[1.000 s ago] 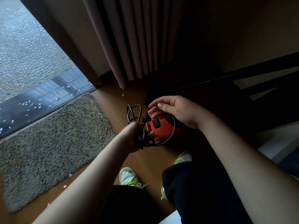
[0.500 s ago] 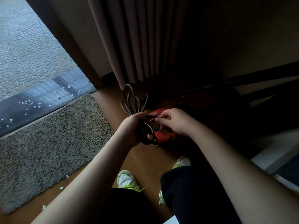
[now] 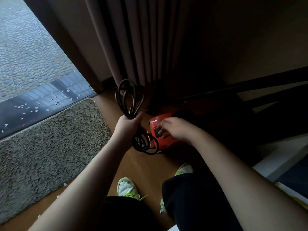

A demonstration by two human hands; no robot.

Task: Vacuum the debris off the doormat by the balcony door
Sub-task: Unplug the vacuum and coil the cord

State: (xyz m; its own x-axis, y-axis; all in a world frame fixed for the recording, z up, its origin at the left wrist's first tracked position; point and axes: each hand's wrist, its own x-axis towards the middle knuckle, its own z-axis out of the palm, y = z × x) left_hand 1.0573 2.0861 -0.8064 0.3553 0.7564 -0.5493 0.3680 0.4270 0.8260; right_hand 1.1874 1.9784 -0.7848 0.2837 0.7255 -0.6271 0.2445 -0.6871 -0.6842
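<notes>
Head: left hand [image 3: 128, 125] grips cord [image 3: 129, 97].

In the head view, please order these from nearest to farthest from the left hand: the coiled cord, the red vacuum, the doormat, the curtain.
1. Coiled cord: gripped in the left hand.
2. Red vacuum: just to its right.
3. Doormat and curtain: too close to call.

wooden floor [image 3: 146, 165], shaggy doormat [image 3: 50, 144], seemingly red vacuum [image 3: 164, 139]

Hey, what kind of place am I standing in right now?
Probably a room in a home, right at a balcony door: a long pleated curtain hangs beside the glass, a shaggy beige doormat lies on the brown wooden floor, and pebbled paving shows outside.
</notes>
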